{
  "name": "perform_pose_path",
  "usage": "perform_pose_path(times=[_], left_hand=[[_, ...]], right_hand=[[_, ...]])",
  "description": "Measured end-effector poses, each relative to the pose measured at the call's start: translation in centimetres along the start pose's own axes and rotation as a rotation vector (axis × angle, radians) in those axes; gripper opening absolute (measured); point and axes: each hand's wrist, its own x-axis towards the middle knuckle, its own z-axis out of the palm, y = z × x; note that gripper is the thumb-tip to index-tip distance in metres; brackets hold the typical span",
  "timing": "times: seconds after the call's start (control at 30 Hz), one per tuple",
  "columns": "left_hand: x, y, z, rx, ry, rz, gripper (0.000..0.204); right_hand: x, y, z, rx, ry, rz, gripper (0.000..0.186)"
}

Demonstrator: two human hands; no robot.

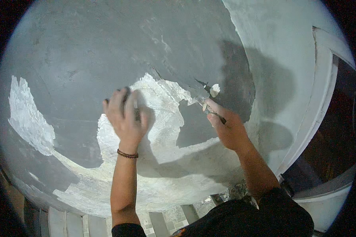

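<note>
Grey coating [87, 59] is covering the wall [281, 59] ahead, its ragged edge bordering a pale patch [162, 114]. 2 forearms [124, 185] are extending upward from the lower edge. The right hand [227, 128] is gripping a partly hidden hand tool [222, 119], fingers curled, near a white flake [214, 90]. The left hand [126, 118] is reaching over the patch, fingers half bent; motion blur is making its hold impossible to tell.

Head-mounted fisheye toward nearby wall [162, 114]
</note>
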Motion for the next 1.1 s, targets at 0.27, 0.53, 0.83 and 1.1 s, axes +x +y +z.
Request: perform_pose_path(times=[0.27, 0.53, 0.83, 1.1], left_hand=[[8.4, 3.4, 2.3, -0.275, -0.14, 0.217, 0.058], [9.1, 4.5, 4.3, -0.268, -0.024, 0.232, 0.023], [9.8, 4.9, 5.1, -0.283, 0.037, 0.103, 0.015], [10.3, 5.3, 5.4, -0.258, 0.103, 0.014, 0.018]], right_hand=[[1.1, -1.5, -3.9, 0.445, -0.172, 0.406, 0.044], [1.3, -1.0, -4.8, 0.464, -0.115, 0.457, 0.046], [-0.6, 0.6, -2.4, 0.454, 0.035, 0.422, 0.057], [-2.0, 1.1, -2.5, 0.396, 0.002, 0.44, 0.059]])
